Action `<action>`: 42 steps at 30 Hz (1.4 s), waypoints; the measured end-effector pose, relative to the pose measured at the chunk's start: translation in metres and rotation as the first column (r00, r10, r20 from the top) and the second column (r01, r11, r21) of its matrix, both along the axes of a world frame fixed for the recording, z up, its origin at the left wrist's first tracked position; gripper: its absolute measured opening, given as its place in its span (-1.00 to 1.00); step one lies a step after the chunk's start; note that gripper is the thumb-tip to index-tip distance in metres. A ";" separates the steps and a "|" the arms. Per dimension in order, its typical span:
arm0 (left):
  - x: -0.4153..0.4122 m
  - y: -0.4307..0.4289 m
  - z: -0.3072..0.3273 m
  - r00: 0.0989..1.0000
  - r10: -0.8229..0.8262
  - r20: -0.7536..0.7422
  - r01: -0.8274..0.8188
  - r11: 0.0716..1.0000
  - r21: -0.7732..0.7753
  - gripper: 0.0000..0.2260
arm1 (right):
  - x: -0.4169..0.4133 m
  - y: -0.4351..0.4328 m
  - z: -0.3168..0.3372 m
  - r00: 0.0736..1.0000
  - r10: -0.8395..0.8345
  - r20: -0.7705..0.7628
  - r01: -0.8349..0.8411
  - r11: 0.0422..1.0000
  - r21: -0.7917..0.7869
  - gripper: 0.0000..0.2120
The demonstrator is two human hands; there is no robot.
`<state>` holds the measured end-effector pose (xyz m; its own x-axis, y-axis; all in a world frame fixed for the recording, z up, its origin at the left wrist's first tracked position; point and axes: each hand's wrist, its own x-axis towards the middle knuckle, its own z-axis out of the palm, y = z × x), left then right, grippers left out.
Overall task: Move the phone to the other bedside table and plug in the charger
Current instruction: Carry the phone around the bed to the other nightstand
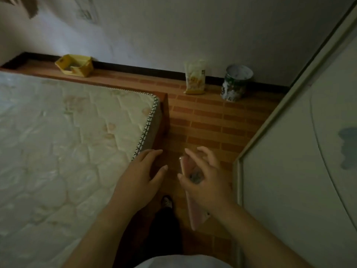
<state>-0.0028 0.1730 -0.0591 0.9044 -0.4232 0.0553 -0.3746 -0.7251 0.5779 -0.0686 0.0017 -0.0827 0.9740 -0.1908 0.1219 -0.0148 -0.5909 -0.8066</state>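
quilted cream fabric mattress [67, 132] looks soft and matt; brick-patterned orange floor [208, 120] has a slight sheen; slim pink phone [195, 213] looks smooth plastic.

There is one view only, from the person's head, wide-angled and tipped steeply down. It faces the wall [193, 31] ahead, with the mattress [67, 132] corner on its left and a pale panel [299, 171] on its right. Both forearms reach in close from below, over the floor [208, 120].
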 end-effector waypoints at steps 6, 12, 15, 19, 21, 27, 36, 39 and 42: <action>0.127 -0.043 -0.005 0.997 -0.075 0.021 0.075 0.997 0.004 -0.58 | 0.119 -0.047 0.002 0.996 -0.087 0.006 0.087 0.996 -0.002 -0.42; 0.254 -0.096 0.002 0.986 -0.164 0.039 0.163 0.986 0.017 -0.58 | 0.231 -0.098 0.016 0.978 -0.203 0.039 0.204 0.979 -0.020 -0.37; 0.304 -0.137 0.006 0.970 -0.244 0.006 0.243 0.970 0.012 -0.58 | 0.266 -0.133 0.021 0.956 -0.290 0.053 0.292 0.956 -0.027 -0.38; 0.355 -0.204 0.008 0.933 -0.359 -0.029 0.359 0.933 0.021 -0.54 | 0.299 -0.188 0.018 0.918 -0.392 0.053 0.393 0.920 -0.002 -0.40; 0.382 -0.239 0.008 0.918 -0.394 -0.050 0.395 0.919 0.013 -0.51 | 0.322 -0.219 0.013 0.905 -0.422 0.054 0.423 0.906 -0.013 -0.41; 0.465 -0.335 0.009 0.898 -0.438 -0.039 0.439 0.897 0.051 -0.55 | 0.403 -0.317 0.002 0.903 -0.422 0.083 0.425 0.905 -0.020 -0.40; 0.585 -0.421 0.023 0.942 -0.333 -0.034 0.334 0.942 0.033 -0.53 | 0.552 -0.422 0.013 0.941 -0.317 0.120 0.320 0.947 -0.007 -0.42; 0.630 -0.422 0.017 0.963 -0.256 -0.088 0.261 0.964 0.044 -0.52 | 0.613 -0.429 0.010 0.960 -0.248 0.127 0.250 0.968 -0.003 -0.42; 0.687 -0.425 0.009 0.979 -0.184 -0.086 0.188 0.981 0.039 -0.53 | 0.681 -0.431 0.005 0.978 -0.172 0.117 0.174 0.985 -0.001 -0.42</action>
<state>0.6838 -0.2518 -0.0503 0.8101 -0.5850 -0.0392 -0.4585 -0.6737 0.5795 0.6128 -0.4296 -0.0777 0.9055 -0.3531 0.2352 -0.0244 -0.5969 -0.8019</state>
